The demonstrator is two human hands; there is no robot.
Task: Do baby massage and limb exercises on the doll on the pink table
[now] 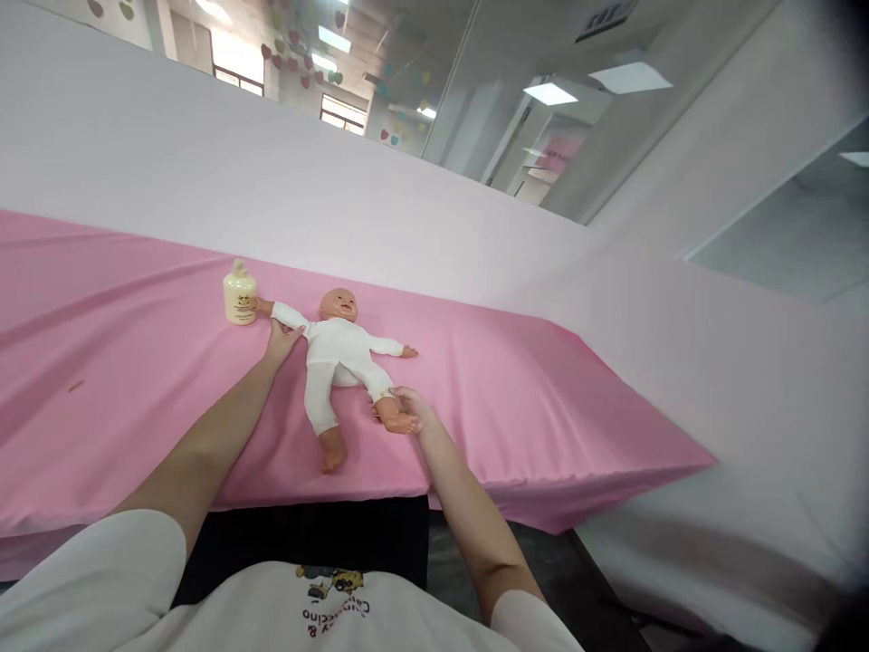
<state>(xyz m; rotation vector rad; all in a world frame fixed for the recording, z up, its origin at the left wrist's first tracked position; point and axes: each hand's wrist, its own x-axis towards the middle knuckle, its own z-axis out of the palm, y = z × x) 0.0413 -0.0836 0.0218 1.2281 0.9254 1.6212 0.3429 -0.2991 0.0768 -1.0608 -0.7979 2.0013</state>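
A baby doll (339,349) in a white suit lies on its back on the pink cloth, its head toward the wall and its arms spread. My left hand (281,340) is at the doll's sleeved arm on the left, with the thumb and fingers around it near the shoulder. At the doll's lower leg on the right, my right hand (412,406) has its fingers around the trouser cuff and ankle, partly hidden behind the leg. A cream pump bottle (240,294) stands upright at the doll's outstretched hand on the left.
The pink-covered table (509,389) runs along a white wall (407,226) with glass above it. A small brown mark or object (75,386) lies on the cloth at the left. The table's front edge is close to my body.
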